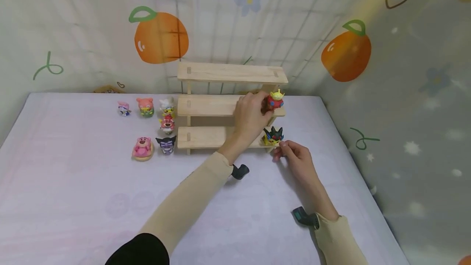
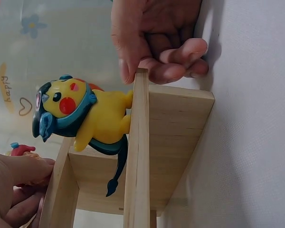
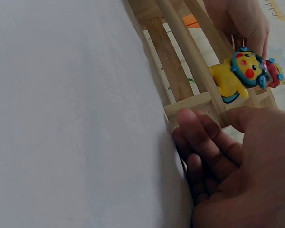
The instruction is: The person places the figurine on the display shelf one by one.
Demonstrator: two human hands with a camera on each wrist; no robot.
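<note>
My left hand (image 1: 251, 113) grips a small red figurine (image 1: 275, 100) with a yellow top at the right end of the middle shelf. In the left wrist view, its thumb and fingers hide most of that figurine. On the lowest shelf's right end stands a yellow figurine in a dark teal hood (image 2: 102, 114), its tail hanging at the side. My right hand (image 1: 297, 159) pinches the end of that lowest shelf beside the hooded figurine, the thumb (image 3: 240, 116) above the board and the fingers below. Both hands are at the three-tier wooden display stand (image 1: 206, 137).
Left of the stand, several small figurines are on the white table (image 1: 73, 199), among them a pink bear (image 1: 142, 149) and a dark-hooded purple one (image 1: 166, 145). Behind the table hangs a curtain (image 1: 220, 23) printed with oranges. A black wrist device (image 1: 305, 218) projects from the right wrist.
</note>
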